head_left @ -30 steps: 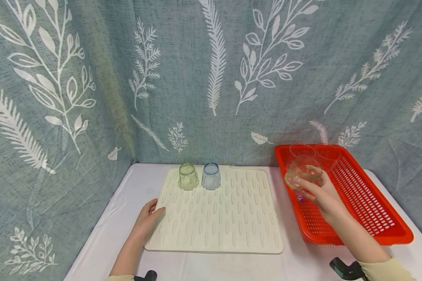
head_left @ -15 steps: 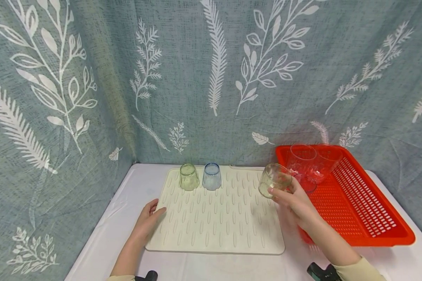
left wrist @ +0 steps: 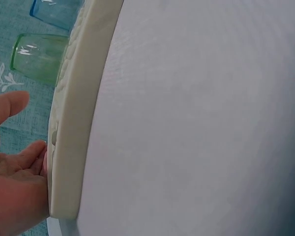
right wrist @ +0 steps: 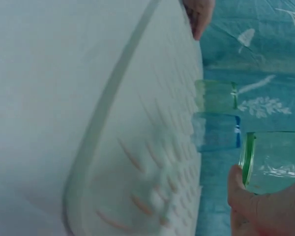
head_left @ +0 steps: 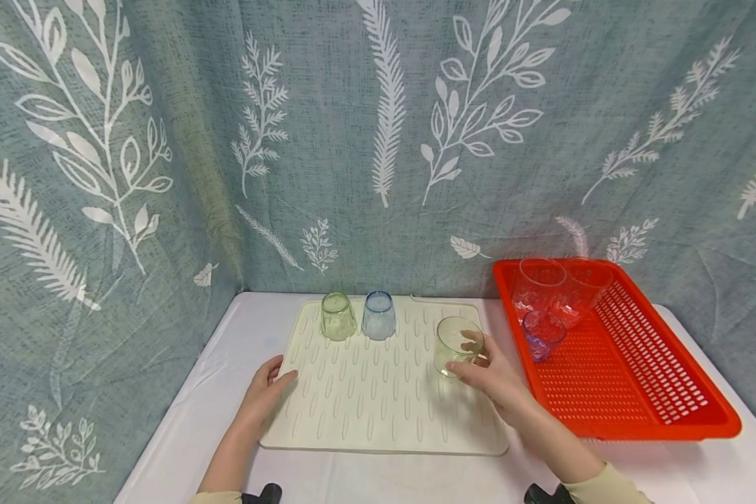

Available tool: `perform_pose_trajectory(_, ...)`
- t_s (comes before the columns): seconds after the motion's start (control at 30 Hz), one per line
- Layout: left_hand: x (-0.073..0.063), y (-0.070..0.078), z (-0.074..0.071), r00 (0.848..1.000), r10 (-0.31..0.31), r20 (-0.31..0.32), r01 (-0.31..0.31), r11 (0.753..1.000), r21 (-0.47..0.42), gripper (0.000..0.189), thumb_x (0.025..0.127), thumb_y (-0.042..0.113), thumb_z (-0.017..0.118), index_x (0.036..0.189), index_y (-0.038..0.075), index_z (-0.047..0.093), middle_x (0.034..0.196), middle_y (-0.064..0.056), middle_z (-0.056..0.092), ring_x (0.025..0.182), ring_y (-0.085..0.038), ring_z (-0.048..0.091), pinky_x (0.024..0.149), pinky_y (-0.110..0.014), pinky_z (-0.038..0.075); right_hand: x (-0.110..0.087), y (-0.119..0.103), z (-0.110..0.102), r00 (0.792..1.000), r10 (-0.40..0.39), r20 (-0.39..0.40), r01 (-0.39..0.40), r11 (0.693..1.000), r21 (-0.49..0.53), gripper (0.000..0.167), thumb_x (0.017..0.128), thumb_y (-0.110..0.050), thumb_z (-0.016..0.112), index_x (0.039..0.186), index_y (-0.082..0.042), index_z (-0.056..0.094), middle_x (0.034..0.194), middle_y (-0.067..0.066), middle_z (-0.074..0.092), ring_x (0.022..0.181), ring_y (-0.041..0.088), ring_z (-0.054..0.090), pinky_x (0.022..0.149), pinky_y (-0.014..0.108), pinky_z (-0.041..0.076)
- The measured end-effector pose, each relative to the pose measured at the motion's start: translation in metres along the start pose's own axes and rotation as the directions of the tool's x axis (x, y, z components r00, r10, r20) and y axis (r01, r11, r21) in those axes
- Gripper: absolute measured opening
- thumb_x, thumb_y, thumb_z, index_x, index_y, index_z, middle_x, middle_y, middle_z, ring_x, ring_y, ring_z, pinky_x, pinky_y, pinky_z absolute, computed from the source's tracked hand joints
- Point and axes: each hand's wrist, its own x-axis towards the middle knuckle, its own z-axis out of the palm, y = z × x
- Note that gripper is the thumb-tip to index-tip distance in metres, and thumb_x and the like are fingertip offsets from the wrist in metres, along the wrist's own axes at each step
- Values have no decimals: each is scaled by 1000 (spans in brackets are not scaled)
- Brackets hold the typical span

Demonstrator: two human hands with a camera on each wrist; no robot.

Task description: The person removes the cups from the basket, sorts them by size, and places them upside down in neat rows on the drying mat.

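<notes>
My right hand (head_left: pixel 494 381) grips a pale yellow-green glass (head_left: pixel 444 350) by its side, upright over the right half of a cream ribbed drying mat (head_left: pixel 378 413). The right wrist view shows this glass (right wrist: pixel 275 162) with its thick green base apart from the mat. My left hand (head_left: pixel 267 392) rests at the mat's left edge, thumb and fingers spread; the left wrist view has its fingers (left wrist: pixel 32 155) beside the mat's side wall (left wrist: pixel 78 128). A green glass (head_left: pixel 337 318) and a blue glass (head_left: pixel 379 318) stand side by side at the mat's back left.
Right of the mat stands a red plastic basket (head_left: pixel 693 371). Inside, toward its back left, are two tall clear glasses, one (head_left: pixel 542 283) beside the other (head_left: pixel 584 287), and a small purple-blue glass (head_left: pixel 544 339). A patterned teal curtain (head_left: pixel 378 140) hangs behind the white-covered table (head_left: pixel 378 479).
My right hand has carried the yellow-green glass left, out from over the basket to above the mat, turning it from tilted to upright. My left hand has stayed in place.
</notes>
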Motion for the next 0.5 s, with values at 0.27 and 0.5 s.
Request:
perform_pose_trajectory(0.27,-2,2,4,1000,-6,-17,6,1000,9,74,98,22,56,151,-8,14,146,-27,30,125,-35,37,106,-47,33,-2,15,12,1000,12,-17,-13,997,-75,69,79,-15,80,138,-8,46,129,17,49,112,29,52,84,33,52)
perform_pose_trajectory(0.5,-5,6,7,998,7,-57,-3,998,63,71,98,23,55,151,-8,18,144,-27,33,127,-38,37,108,-51,31,-3,23,18,1000,12,-2,-12,994,-106,71,77,-15,82,138,-8,46,129,18,49,114,30,51,85,38,52)
